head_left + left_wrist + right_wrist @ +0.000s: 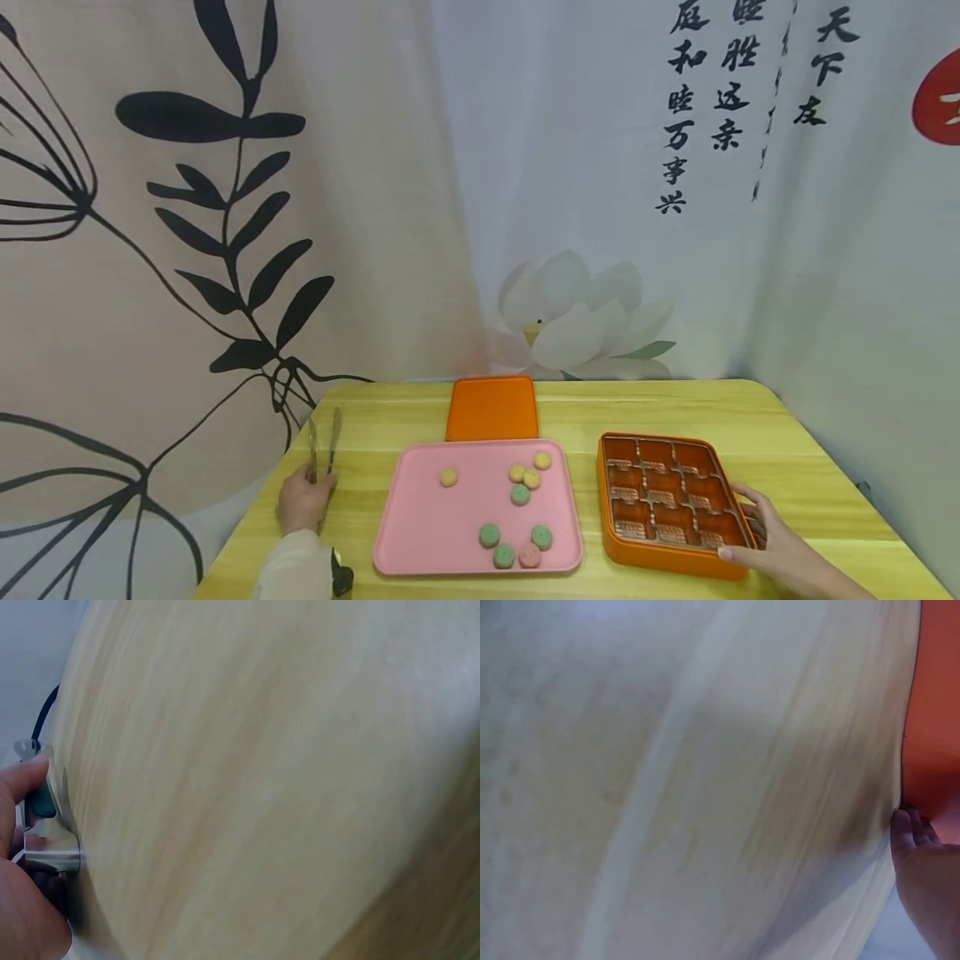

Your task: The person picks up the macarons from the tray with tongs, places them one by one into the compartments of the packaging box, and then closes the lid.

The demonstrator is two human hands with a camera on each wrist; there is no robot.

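Note:
At the table's left, my left hand point(303, 502) grips metal tongs point(333, 437), whose two arms stand apart and point away from me with nothing between them. The left wrist view shows fingers and thumb around the tongs point(52, 855). On the right, my right hand point(780, 546) holds the near right corner of an orange box point(660, 560), thumb at the front edge and fingers along the side. A clear divided insert point(663, 496) with several square compartments lines it. Between the hands, a pink tray point(427, 529) carries several yellow macarons point(448, 477), several green macarons point(489, 535) and one pink macaron point(529, 556).
An orange lid point(492, 408) lies flat behind the pink tray, at its far edge. All of this sits on a yellow wood-grain table point(645, 408). A printed curtain point(390, 208) hangs right behind the table's far edge.

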